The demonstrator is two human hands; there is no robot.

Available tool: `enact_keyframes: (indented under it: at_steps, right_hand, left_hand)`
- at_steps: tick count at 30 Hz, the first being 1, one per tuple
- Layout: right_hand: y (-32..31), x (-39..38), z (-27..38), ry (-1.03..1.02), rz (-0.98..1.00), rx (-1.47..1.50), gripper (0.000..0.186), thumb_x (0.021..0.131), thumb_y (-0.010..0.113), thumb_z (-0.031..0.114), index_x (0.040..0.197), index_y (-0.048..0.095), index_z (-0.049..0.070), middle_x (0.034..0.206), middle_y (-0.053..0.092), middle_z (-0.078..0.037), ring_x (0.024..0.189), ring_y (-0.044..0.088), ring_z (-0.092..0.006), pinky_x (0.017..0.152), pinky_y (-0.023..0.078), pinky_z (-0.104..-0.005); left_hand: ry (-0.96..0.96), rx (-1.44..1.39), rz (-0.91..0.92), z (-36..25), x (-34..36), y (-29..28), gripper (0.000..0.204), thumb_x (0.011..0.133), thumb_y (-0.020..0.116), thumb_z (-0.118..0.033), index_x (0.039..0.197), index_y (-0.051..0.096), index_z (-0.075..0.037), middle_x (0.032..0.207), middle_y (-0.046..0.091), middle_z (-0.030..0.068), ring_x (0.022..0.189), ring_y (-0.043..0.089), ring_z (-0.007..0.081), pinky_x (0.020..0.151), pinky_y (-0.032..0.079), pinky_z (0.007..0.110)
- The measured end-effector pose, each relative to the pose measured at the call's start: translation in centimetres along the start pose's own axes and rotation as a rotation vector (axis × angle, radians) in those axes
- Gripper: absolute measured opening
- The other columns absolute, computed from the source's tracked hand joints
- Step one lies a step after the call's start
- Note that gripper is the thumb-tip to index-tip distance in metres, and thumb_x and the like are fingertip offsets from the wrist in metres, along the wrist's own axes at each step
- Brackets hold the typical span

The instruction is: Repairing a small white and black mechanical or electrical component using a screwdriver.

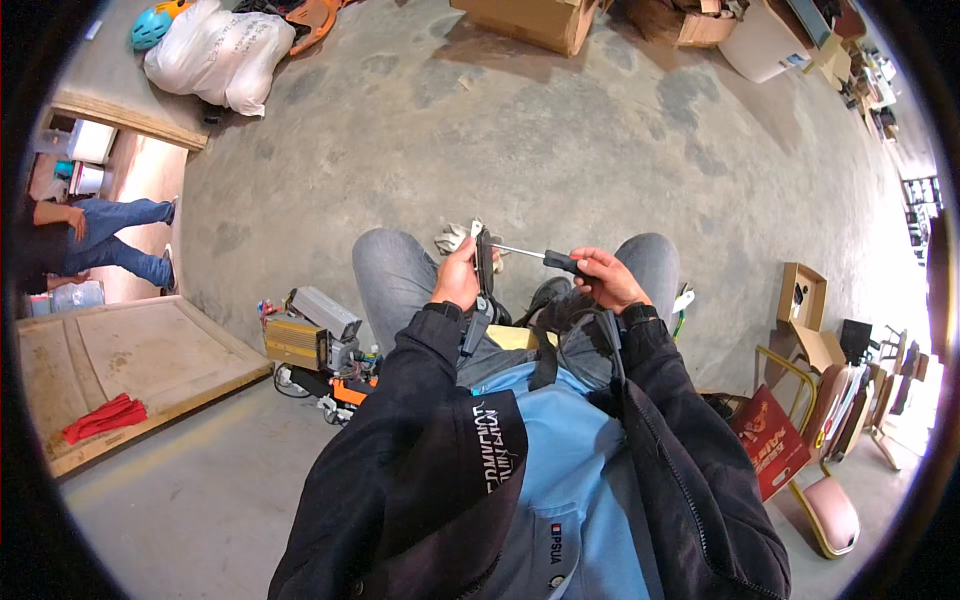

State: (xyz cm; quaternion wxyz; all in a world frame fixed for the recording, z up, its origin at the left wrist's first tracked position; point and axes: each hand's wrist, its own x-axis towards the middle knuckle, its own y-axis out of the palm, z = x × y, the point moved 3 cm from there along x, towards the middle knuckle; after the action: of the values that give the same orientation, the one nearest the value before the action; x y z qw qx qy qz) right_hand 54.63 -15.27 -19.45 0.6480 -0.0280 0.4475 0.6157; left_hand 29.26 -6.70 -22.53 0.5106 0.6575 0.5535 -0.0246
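Black-handled, with a thin metal shaft, a screwdriver point(556, 260) is gripped in the right hand point(612, 283), its shaft directed leftward at a dark, flat, narrow piece point(485, 265). That piece is held on edge in the left hand point(457, 280), between the knees and above the concrete floor point(450, 150). The two hands are apart, each closed on its own thing; whether the shaft's tip is seated in the piece or merely touching it cannot be told. Beyond the left hand, a crumpled off-white cloth item point(452, 240) is partly hidden. On the near left, a silver ribbed metal box point(327, 312) and a gold-coloured metal box point(296, 344) are seen close together. Judging by the hands, work with the screwdriver on the dark piece appears to be in hand. For the next move, the piece would need to be kept steady and the shaft well aligned before force is applied.
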Motion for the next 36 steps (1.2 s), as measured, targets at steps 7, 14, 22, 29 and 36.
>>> enact_keyframes:
  at_steps: [7, 14, 22, 29, 36]
  right_hand:
    - [0.3, -0.1, 0.2, 0.018, -0.012, -0.011, 0.020, 0.089, 0.059, 0.011, 0.108, 0.057, 0.006, 0.082, 0.055, 0.000, 0.067, 0.056, -0.0100, 0.056, 0.046, -0.0214]
    - [0.4, -0.5, 0.1, 0.007, 0.002, -0.007, 0.019, 0.090, 0.058, 0.012, 0.108, 0.057, 0.005, 0.085, 0.052, -0.002, 0.069, 0.054, -0.0120, 0.058, 0.044, -0.0231]
    - [0.3, -0.7, 0.1, 0.011, 0.029, 0.003, 0.017, 0.091, 0.056, 0.013, 0.106, 0.057, 0.004, 0.083, 0.053, -0.002, 0.064, 0.051, -0.0101, 0.053, 0.041, -0.0218]
    - [0.7, -0.1, 0.8, 0.009, -0.002, -0.030, 0.018, 0.093, 0.054, 0.018, 0.104, 0.058, 0.004, 0.080, 0.056, -0.003, 0.056, 0.046, -0.0079, 0.047, 0.036, -0.0212]
    - [1.1, 0.4, -0.5, 0.077, -0.098, -0.060, 0.027, 0.095, 0.047, 0.033, 0.088, 0.055, 0.008, 0.075, 0.053, -0.003, 0.053, 0.046, -0.0110, 0.041, 0.032, -0.0218]
  left_hand:
    - [0.003, 0.016, 0.053, 0.3, 0.2, -0.2, 0.025, 0.098, 0.042, -0.021, 0.113, 0.052, -0.004, 0.100, 0.059, 0.0087, 0.091, 0.058, 0.0194, 0.081, 0.047, 0.031]
    - [0.013, 0.038, 0.075, 0.3, -0.2, 0.1, 0.024, 0.096, 0.045, -0.019, 0.115, 0.053, -0.005, 0.099, 0.059, 0.0063, 0.091, 0.057, 0.0180, 0.080, 0.047, 0.030]
    - [0.044, 0.058, 0.086, 0.7, 0.1, -0.2, 0.028, 0.096, 0.046, -0.017, 0.121, 0.051, -0.005, 0.103, 0.060, 0.0054, 0.090, 0.057, 0.0161, 0.077, 0.048, 0.029]
    - [0.098, 0.162, 0.091, 0.3, 1.2, -0.4, 0.037, 0.096, 0.050, -0.017, 0.130, 0.046, -0.004, 0.101, 0.059, 0.0013, 0.086, 0.055, 0.0105, 0.074, 0.048, 0.024]
    - [0.264, 0.640, 0.007, 1.1, 0.9, -3.4, 0.035, 0.099, 0.040, -0.026, 0.122, 0.052, -0.002, 0.108, 0.058, 0.0007, 0.100, 0.052, 0.0104, 0.090, 0.042, 0.027]
